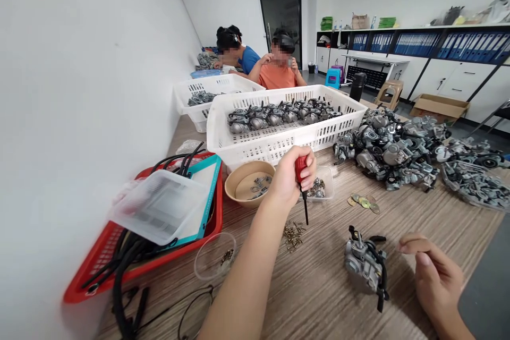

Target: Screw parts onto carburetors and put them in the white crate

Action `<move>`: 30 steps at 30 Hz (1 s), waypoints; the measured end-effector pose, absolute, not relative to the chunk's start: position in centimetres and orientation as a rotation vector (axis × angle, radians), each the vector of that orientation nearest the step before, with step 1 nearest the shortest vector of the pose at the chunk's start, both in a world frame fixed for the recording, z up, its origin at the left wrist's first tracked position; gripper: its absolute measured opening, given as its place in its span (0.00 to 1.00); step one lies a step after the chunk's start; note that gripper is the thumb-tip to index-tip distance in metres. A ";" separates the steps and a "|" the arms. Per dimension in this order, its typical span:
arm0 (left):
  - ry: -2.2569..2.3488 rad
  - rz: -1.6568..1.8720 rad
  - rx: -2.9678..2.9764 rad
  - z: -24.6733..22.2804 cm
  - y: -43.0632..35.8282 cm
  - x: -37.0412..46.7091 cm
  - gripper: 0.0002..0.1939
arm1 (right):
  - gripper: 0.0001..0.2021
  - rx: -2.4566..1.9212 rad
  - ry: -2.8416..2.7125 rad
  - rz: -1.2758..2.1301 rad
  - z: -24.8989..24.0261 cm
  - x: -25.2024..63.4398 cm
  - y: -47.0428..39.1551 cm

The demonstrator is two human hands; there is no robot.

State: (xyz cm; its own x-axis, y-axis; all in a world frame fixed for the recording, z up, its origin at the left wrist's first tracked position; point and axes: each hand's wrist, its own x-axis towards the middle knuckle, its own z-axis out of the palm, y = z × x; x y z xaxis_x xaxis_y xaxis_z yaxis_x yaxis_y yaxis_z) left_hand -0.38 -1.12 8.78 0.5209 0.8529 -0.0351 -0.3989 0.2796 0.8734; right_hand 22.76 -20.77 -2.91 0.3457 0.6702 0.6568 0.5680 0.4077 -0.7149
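Note:
My left hand [290,176] is wrapped round a screwdriver with a red handle [302,168]. Its dark shaft points down, the tip above a small pile of brass screws [294,236]. On the table to the right stands a metal carburetor [363,263] with black hoses. My right hand [436,273] is just right of it, apart from it, fingers loosely bent and thumb apart, with nothing held. Behind the left hand is a clear tub [327,183] of small metal parts, partly hidden. Several brass discs [364,202] lie beyond the carburetor.
A white crate [274,141] with rows of carburetors stands at the back. More carburetors are heaped [392,151] at right. A tan bowl [235,194], a round clear lid [203,271] with screws and a red basket [217,218] are at left. Two people sit beyond.

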 end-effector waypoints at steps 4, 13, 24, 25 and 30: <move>0.535 0.914 0.975 10.5 -2.5 -0.5 0.16 | 0.20 -1.279 -1.401 0.099 -2.5 22.3 -20.6; 0.674 0.799 0.967 6.0 0.3 -0.1 0.23 | 0.18 -1.274 -1.434 0.087 -2.8 22.4 -20.8; 0.749 0.775 0.924 2.6 1.7 0.3 0.16 | 0.18 -1.239 -1.451 0.078 -2.2 22.1 -20.7; 0.749 0.776 0.923 2.6 1.7 0.4 0.15 | 0.18 -1.237 -1.450 0.083 -2.3 22.2 -20.7; 0.741 0.776 0.922 2.4 1.6 0.9 0.15 | 0.18 -1.235 -1.437 0.098 -2.4 22.3 -20.7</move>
